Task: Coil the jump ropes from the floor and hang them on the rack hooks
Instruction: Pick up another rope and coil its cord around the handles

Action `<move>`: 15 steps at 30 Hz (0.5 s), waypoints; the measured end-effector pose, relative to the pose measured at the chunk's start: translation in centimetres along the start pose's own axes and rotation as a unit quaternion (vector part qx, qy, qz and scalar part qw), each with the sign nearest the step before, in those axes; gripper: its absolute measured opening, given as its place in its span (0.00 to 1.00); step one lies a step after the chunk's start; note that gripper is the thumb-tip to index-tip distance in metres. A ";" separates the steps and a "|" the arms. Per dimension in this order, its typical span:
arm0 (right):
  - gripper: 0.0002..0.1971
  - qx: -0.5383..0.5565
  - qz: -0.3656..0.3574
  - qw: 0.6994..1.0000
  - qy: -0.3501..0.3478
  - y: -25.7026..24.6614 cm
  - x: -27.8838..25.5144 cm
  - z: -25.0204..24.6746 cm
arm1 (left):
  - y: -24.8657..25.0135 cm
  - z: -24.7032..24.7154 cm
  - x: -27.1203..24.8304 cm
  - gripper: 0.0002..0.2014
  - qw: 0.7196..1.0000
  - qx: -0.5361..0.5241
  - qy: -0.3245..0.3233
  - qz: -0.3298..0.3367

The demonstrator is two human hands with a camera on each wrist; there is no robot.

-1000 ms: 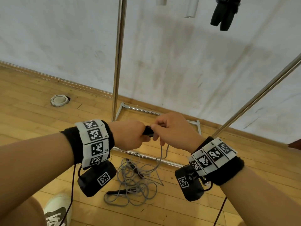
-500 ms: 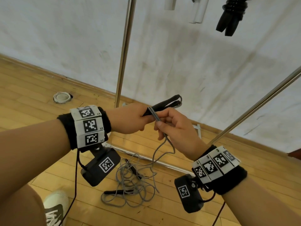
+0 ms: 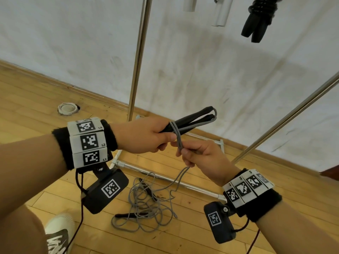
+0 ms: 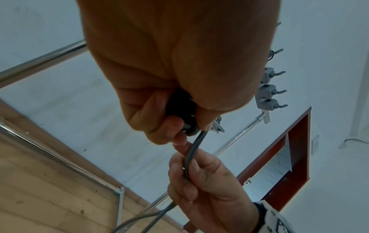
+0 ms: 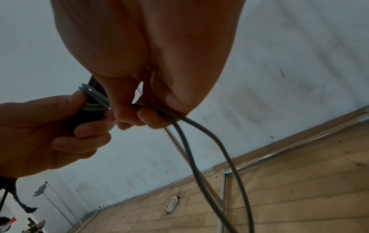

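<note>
Since earlier frame: both hands raised to frame centre, first grey cord [image 3: 177,136] wrap on. Left hand [image 3: 145,137] fingers clamp paired black handles [image 3: 190,119] as winding core; right hand [image 3: 200,156] pinches cord, keeping tension. Slack pile [image 3: 146,204] on floor [image 3: 36,99] lower centre.

Even daylight, soft shadows, dim bluish wrist views, wide-angle bending

My left hand [image 3: 145,136] is left of my right hand [image 3: 203,158], nearly touching, w/ the handles [image 3: 190,120] sticking out far-right. Rope pile [image 3: 146,208] on the floor [image 3: 27,107] below, near side of the rack base bar [image 3: 183,184]; wall [image 3: 201,70] behind.
</note>
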State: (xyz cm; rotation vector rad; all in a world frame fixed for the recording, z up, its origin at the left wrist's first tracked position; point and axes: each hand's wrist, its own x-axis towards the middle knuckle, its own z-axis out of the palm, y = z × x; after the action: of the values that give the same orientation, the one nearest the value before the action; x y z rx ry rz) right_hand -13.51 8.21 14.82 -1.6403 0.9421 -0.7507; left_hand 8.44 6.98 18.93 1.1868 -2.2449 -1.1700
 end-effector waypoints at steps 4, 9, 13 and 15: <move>0.08 0.022 0.028 0.999 -0.003 0.5 -0.3 -0.3 | 0.6 0.0 -0.4 0.07 0.999 -0.016 -0.028 0.013; 0.13 -0.048 0.072 0.996 0.036 1.2 -0.1 -0.9 | 1.4 -0.3 -1.0 0.05 0.993 -0.035 -0.111 0.019; 0.05 -0.185 0.083 0.977 -0.067 1.6 0.3 -1.3 | 1.7 -0.2 -1.4 0.05 0.984 -0.011 -0.176 -0.001; 0.11 -0.180 0.105 0.970 -0.128 1.2 0.6 -1.5 | 1.8 0.1 -1.5 0.06 0.979 0.022 -0.203 -0.006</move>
State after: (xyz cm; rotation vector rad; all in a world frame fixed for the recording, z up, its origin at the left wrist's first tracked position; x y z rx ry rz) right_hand -14.67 6.81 14.04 -1.8589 1.0872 -0.2210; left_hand 8.33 8.79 20.48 1.0538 -2.5695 -1.4853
